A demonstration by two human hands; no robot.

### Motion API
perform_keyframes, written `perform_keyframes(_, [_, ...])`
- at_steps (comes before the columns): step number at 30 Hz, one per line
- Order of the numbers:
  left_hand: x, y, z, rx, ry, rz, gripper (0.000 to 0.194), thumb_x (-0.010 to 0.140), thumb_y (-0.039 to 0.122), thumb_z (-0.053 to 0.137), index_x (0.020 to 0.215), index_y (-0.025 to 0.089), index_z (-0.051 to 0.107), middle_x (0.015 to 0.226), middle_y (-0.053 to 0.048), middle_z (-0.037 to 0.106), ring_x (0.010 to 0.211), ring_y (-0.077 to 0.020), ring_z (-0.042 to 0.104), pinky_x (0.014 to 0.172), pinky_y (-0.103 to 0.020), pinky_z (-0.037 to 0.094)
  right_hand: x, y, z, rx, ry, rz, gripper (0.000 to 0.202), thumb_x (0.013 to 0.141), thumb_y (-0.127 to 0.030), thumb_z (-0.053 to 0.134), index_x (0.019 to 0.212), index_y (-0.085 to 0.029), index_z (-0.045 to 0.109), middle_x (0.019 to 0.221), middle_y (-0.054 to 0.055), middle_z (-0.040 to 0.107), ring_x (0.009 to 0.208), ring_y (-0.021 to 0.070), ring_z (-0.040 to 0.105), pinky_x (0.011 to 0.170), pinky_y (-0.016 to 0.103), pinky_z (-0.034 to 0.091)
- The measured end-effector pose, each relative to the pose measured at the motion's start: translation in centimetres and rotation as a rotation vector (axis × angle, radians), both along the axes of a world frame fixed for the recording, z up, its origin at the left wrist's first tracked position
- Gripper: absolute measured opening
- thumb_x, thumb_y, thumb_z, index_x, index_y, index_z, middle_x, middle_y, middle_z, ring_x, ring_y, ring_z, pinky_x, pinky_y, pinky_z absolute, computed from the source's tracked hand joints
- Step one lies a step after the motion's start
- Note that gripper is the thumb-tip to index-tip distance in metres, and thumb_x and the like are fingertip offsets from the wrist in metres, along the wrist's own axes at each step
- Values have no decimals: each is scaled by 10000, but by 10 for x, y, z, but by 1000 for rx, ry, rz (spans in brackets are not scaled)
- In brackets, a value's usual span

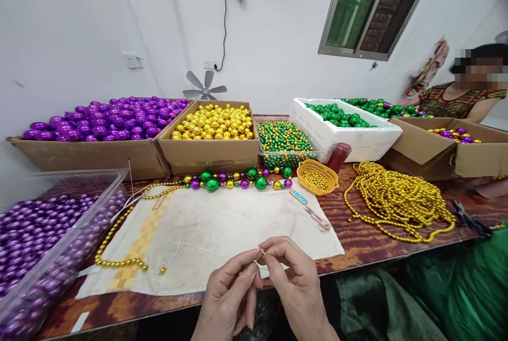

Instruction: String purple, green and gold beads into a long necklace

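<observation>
At the table's front edge, my left hand (232,291) and my right hand (297,283) are close together, fingertips pinched on a thin white string (260,256). The string shows as a small loop between them; whether a needle is there too, I cannot tell. More white string trails over the white cloth (246,219) before me. A gold bead strand (115,230) curves along the cloth's left side, with a single gold bead (162,270) near its end. At the cloth's far edge lies a strand of larger green, purple and gold beads (230,182).
Boxes of purple balls (115,119) and gold balls (216,121) stand behind, beside a white foam box (357,143). Thread snips (315,218) and a yellow basket (317,177) sit at right, near heaped gold bead strands (400,201) and pliers (468,217). A co-worker (456,98) sits far right.
</observation>
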State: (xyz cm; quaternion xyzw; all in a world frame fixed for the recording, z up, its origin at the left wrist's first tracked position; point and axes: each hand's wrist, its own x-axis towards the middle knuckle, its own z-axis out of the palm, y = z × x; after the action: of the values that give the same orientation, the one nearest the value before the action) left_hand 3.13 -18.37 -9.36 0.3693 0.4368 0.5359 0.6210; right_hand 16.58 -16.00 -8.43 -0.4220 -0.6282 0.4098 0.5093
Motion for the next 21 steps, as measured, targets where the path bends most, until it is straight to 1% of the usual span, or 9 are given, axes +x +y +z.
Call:
perform_keyframes(3, [-1, 0, -2, 1, 3, -11, 338, 822, 398, 626, 1098, 208, 665, 661, 18, 573, 302, -10, 395, 307, -138, 159, -1, 0, 2, 4, 24, 4, 160, 920, -219, 526, 799, -189, 627, 946, 29, 613, 840, 123, 601, 507, 125, 464])
perform_keyframes(7, [-2, 2, -2, 16, 8, -8, 316, 828, 378, 624, 1093, 212, 670, 663, 19, 575, 310, -2, 401, 327, -143, 181, -2, 0, 3, -8, 29, 13, 173, 927, -220, 517, 799, -185, 628, 936, 28, 611, 850, 126, 602, 556, 143, 487])
perform_keyframes(11, [-2, 2, -1, 35, 3, -15, 272, 843, 355, 613, 1076, 230, 678, 676, 21, 583, 330, -2, 429, 355, -143, 218, -2, 1, 2, -21, 11, 21, 166, 929, -214, 515, 809, -187, 627, 932, 23, 616, 857, 126, 603, 590, 160, 481])
perform_keyframes(16, [-4, 3, -4, 14, 10, -19, 296, 843, 362, 611, 1098, 223, 669, 670, 20, 576, 324, -1, 415, 345, -142, 191, 0, -1, 0, -21, 7, 25, 179, 922, -212, 516, 794, -181, 638, 968, 40, 621, 909, 147, 604, 597, 176, 485])
perform_keyframes(21, [-4, 3, -3, 21, 11, -27, 286, 836, 357, 618, 1078, 218, 680, 685, 12, 586, 330, -6, 437, 348, -139, 190, 3, -1, 2, -11, -18, 23, 166, 914, -199, 515, 814, -176, 645, 962, 48, 626, 893, 151, 611, 583, 173, 496])
